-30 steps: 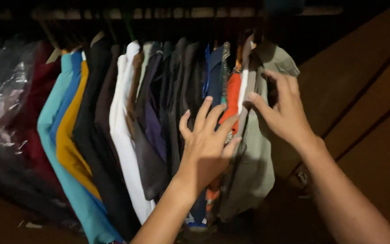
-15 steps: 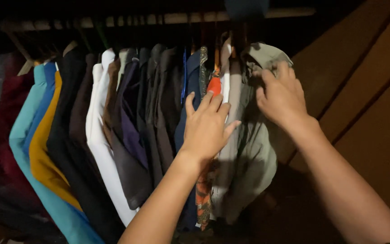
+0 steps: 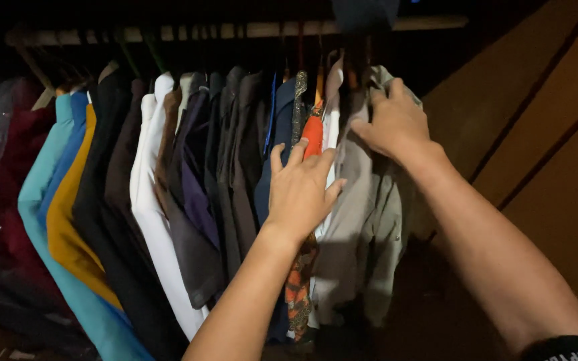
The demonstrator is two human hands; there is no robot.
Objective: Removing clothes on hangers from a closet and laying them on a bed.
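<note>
Grey-green cloth of a hanging shirt (image 3: 376, 200), last on the wooden rail (image 3: 262, 29), is bunched at its shoulder in the right hand (image 3: 396, 124). The left hand (image 3: 299, 190) lies flat, fingers spread, against an orange patterned garment (image 3: 312, 137), parting the row. Hangers and collars are lost in shadow.
</note>
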